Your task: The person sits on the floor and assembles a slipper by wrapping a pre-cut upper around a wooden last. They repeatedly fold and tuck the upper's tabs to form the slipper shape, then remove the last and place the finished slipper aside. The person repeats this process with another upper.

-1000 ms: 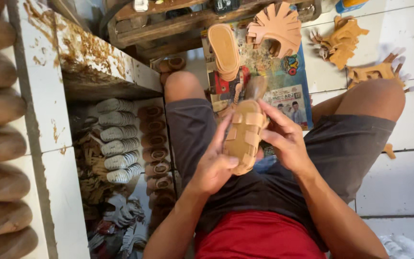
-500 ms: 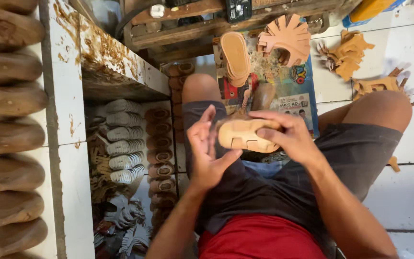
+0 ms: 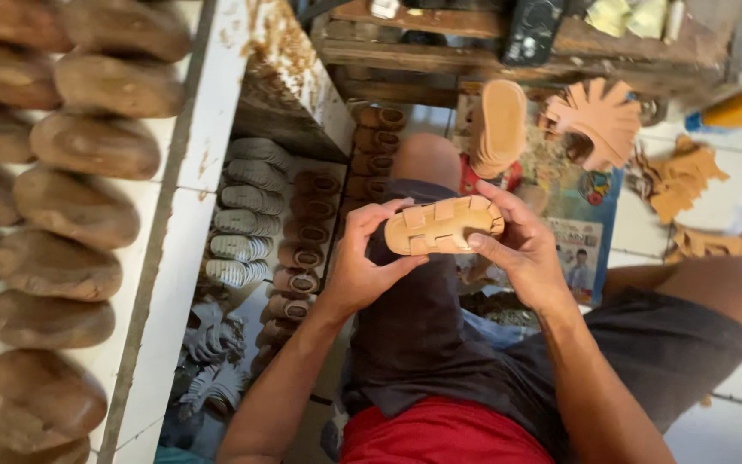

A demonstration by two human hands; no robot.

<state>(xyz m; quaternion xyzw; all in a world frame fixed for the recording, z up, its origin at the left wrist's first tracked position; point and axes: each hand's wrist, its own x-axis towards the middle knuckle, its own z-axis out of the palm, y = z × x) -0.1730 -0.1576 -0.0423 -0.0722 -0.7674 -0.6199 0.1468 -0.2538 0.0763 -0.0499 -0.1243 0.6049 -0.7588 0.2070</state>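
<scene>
I hold a small tan sandal (image 3: 442, 226) sole-side up, lying crosswise above my lap, with leather strap ends folded over its underside. My left hand (image 3: 364, 262) grips its left end, fingers curled over the top. My right hand (image 3: 521, 249) holds the right end, thumb pressed on the edge. Beyond it, a tan insole (image 3: 500, 125) stands upright and a fan of cut leather straps (image 3: 601, 119) lies on the floor.
A white shelf (image 3: 161, 249) on the left carries several brown shoe lasts (image 3: 66, 206). Below it sit rows of grey soles (image 3: 242, 223) and brown lasts (image 3: 302, 258). A wooden bench (image 3: 508, 51) runs across the top. Leather scraps (image 3: 680, 185) lie on the white tiled floor.
The sandal was turned from upright to lying crosswise, sole side up. Both hands shifted to its ends, and my view moved left toward the shelf.
</scene>
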